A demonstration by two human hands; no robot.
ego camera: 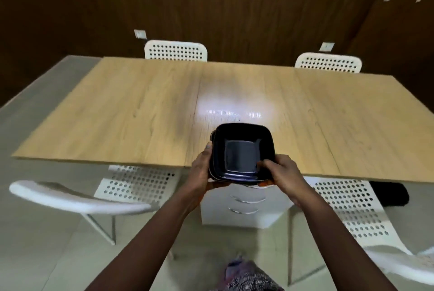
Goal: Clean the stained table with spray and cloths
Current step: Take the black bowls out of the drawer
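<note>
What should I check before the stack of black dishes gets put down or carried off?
1. Left hand holds the left side of the black dishes: ok.
2. Right hand grips the near right corner, thumb on the rim: ok.
3. Stack level and nested: ok, though the count of dishes cannot be told.
4. Wooden table surface ahead free for a set-down: ok.
5. Stains on the table: cannot tell; the picture is blurred and glare covers the middle.
6. Spray and cloths within reach: not ok, none in view.
</note>
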